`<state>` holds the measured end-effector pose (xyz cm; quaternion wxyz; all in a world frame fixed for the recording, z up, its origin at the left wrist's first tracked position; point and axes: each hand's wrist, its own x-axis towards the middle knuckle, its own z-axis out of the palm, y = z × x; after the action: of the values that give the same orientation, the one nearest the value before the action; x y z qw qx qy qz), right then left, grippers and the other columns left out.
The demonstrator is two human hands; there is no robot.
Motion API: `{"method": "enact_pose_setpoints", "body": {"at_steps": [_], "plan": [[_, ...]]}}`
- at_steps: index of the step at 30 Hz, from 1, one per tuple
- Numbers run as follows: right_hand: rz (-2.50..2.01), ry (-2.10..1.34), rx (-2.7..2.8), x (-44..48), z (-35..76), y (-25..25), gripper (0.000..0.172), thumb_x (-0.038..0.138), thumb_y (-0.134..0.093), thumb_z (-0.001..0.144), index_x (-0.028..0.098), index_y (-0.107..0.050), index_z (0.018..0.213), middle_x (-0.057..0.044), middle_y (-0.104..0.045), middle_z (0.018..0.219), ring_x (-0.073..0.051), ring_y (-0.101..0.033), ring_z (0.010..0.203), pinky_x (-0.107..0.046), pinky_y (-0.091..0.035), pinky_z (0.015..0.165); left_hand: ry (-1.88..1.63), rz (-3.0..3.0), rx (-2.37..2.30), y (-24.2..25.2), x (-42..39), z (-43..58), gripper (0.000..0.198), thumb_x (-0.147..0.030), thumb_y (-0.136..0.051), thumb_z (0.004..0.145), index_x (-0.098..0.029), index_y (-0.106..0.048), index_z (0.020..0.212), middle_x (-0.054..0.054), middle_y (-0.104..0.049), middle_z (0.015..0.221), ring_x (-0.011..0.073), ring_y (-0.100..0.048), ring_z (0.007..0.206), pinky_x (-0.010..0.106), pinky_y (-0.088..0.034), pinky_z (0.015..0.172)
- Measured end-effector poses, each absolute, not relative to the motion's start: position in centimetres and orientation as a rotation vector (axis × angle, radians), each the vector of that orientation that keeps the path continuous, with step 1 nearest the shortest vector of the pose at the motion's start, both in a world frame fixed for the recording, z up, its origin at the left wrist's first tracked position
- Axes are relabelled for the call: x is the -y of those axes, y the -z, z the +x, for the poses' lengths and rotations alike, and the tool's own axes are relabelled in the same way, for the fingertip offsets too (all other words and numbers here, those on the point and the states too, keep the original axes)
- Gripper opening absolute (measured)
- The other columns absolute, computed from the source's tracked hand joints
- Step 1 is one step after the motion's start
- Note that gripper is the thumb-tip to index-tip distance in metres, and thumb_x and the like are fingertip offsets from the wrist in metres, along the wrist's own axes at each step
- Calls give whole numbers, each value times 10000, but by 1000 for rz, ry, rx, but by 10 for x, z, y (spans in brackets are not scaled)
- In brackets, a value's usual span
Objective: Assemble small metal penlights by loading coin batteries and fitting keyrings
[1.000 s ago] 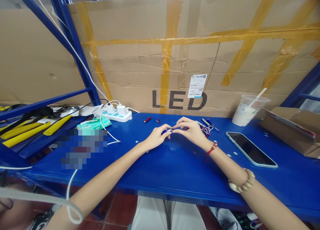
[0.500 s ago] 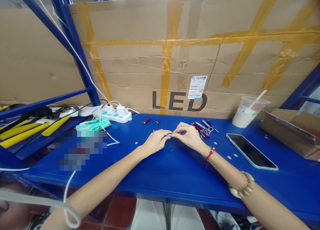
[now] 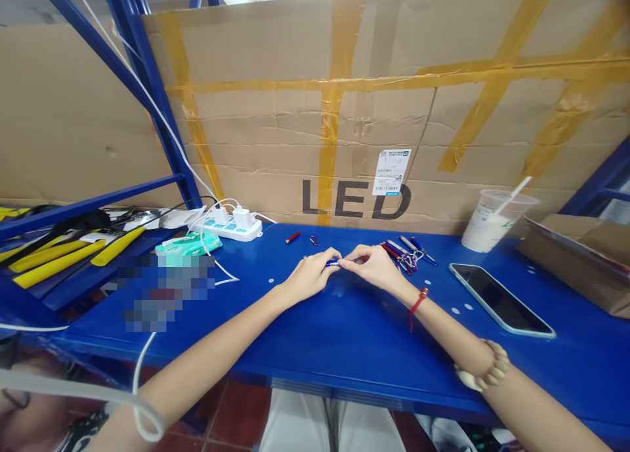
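Note:
A small blue metal tube (image 3: 331, 264) with a silvery end, much like a keychain flashlight, lies between my two hands just above the blue table. My left hand (image 3: 311, 273) is closed around its body. At the silvery end, thumb and fingertips of my right hand (image 3: 373, 266) pinch together; how much they cover is hidden. Just beyond my right hand is a pile of similar slim red, blue and silver tubes (image 3: 409, 252) with small carabiner clips. Behind my left hand rest a single red tube (image 3: 292, 238) and a small red carabiner (image 3: 314, 240).
A phone (image 3: 501, 300), a plastic cup with straw (image 3: 495, 221) and an open cardboard box (image 3: 573, 265) stand on the right. At left are a white power strip (image 3: 236, 229), a green tissue pack (image 3: 189, 245) and loose white cables. Taped cardboard (image 3: 270, 130) walls off the back.
More of the blue tube shows between my hands now. Both hands stay together at nearly the same place; the whole view has shifted slightly.

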<state>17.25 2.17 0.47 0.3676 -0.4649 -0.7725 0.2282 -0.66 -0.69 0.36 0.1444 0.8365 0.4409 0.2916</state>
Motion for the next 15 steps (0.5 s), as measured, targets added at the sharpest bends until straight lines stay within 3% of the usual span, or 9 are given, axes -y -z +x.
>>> {"method": "enact_pose_setpoints", "body": {"at_steps": [5, 9, 15], "plan": [[-1142, -423, 1981, -25, 174, -2, 332, 506, -657, 684, 179, -696, 644, -50, -674, 710, -133, -556, 553, -258, -412, 518, -811, 2368, -1338, -4, 5, -4, 228, -284, -380, 901, -254, -516, 1081, 22, -667, 1026, 197, -633, 943, 310, -472, 819], [-1012, -379, 1942, -26, 175, -3, 369, 535, -670, 678, 170, -686, 727, -54, -663, 783, -108, -538, 527, -255, -444, 527, -843, 2319, -1324, -2, 3, -3, 246, -270, -381, 898, -252, -524, 1097, 19, -677, 962, 183, -641, 902, 292, -469, 812], [-880, -270, 2043, -27, 181, -9, 282, 471, -652, 742, 203, -732, 776, -36, -628, 844, -80, -496, 532, -249, -435, 562, -922, 2278, -1223, 2, -2, -6, 222, -287, -384, 901, -216, -538, 1044, -1, -662, 798, 147, -630, 774, 246, -459, 768]]}}
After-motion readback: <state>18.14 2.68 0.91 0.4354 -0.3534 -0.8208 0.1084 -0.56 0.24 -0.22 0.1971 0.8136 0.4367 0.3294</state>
